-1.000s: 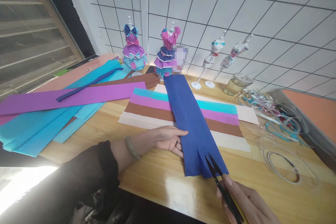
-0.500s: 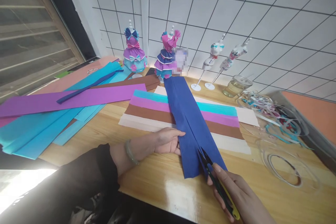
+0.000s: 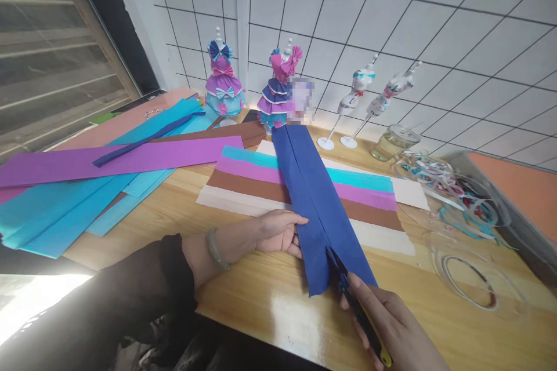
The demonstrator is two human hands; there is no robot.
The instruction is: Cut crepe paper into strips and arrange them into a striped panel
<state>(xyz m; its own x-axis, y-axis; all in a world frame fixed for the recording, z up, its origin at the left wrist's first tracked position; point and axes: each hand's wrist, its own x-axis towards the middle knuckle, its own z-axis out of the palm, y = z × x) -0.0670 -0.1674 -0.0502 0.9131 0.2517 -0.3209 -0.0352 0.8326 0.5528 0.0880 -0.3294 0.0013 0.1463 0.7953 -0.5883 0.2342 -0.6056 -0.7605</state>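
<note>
A long dark blue strip of crepe paper (image 3: 316, 194) lies slantwise across the table, with a crease down its length. My left hand (image 3: 281, 232) pinches its left edge between thumb and fingers near the lower end. In my right hand (image 3: 387, 310) is a pair of black scissors (image 3: 360, 309) with a yellow handle end. The blades are inside a slit that runs up from the paper's near end, and they are nearly closed. Beneath the blue strip lie turquoise, purple, brown (image 3: 248, 188) and white strips, laid overlapping in rows.
Purple (image 3: 174, 156) and turquoise paper strips are piled on the left. Two small dress forms in paper dresses (image 3: 224, 93) and two bare ones (image 3: 354, 98) stand along the back. At right are a glass jar (image 3: 394, 142), tangled ribbons (image 3: 461, 197) and a clear coil (image 3: 470, 284).
The scissor blades have come together and sit slightly further up the blue paper, lengthening the slit a little. My left hand keeps its hold. The view has shifted slightly.
</note>
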